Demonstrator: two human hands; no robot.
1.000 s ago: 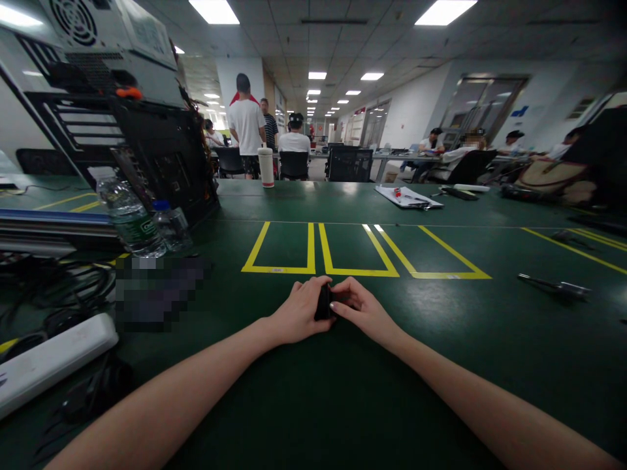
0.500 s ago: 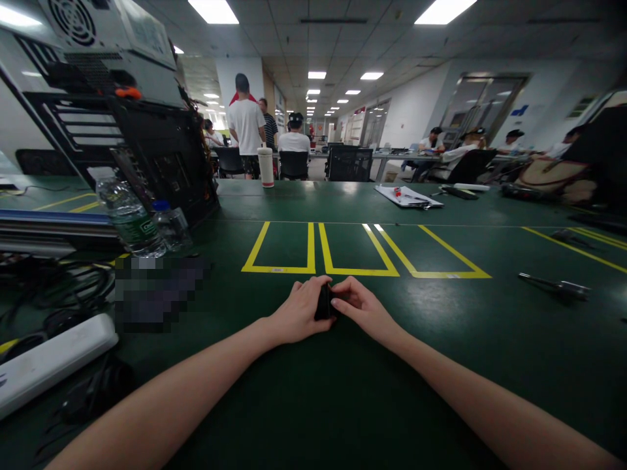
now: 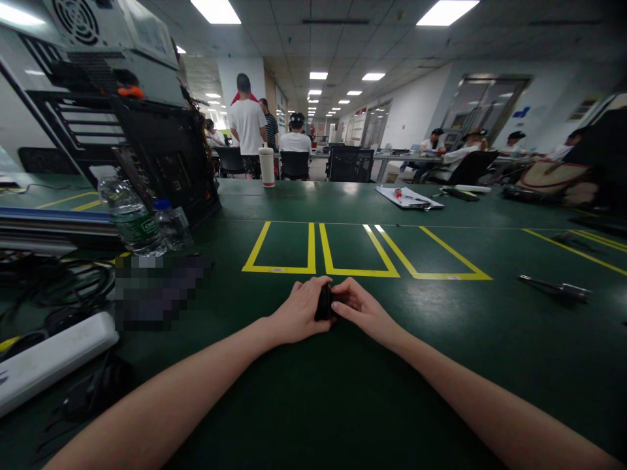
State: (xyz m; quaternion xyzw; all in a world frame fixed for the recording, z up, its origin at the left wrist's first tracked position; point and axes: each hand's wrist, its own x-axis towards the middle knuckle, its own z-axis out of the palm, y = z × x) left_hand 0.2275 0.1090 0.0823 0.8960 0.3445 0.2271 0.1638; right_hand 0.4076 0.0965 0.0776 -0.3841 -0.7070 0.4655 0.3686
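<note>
Both of my hands rest together on the green table (image 3: pixel 343 405), just in front of the yellow taped rectangles (image 3: pixel 313 251). My left hand (image 3: pixel 300 312) is curled round a small black object (image 3: pixel 324 303), and my right hand (image 3: pixel 360 308) pinches the same object from the other side with thumb and fingers. Most of the black object is hidden between the two hands, so I cannot make out what it is.
A computer case (image 3: pixel 122 124) stands at the left with two water bottles (image 3: pixel 130 219) before it, cables and a white power strip (image 3: pixel 49 359) nearer. A screwdriver (image 3: pixel 556 287) lies at the right, a clipboard (image 3: pixel 409 198) and white bottle (image 3: pixel 266 166) farther back. Several people sit and stand beyond.
</note>
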